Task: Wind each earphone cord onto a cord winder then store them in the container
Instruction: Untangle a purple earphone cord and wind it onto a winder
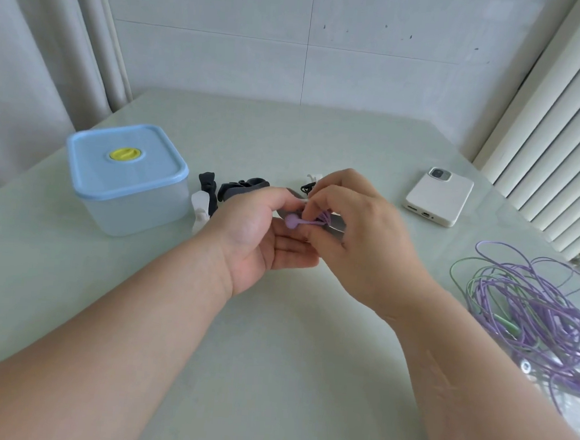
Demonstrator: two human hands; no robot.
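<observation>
My left hand (263, 238) lies palm up over the middle of the table and pinches a purple cord winder (295, 221) between thumb and fingers. My right hand (349, 231) meets it from the right, its fingertips pinching the purple earphone cord (323, 218) bunched at the winder. Most of that bundle is hidden by my fingers. A tangled pile of purple and green earphone cords (532, 312) lies at the right. The translucent container (130, 181) with a blue lid and yellow knob stands closed at the left.
Dark and white cord winders (229, 189) lie between the container and my hands. More small black and white pieces (309, 184) show behind my right hand. A white phone (438, 196) lies face down at the back right. Curtains hang left, a radiator stands right.
</observation>
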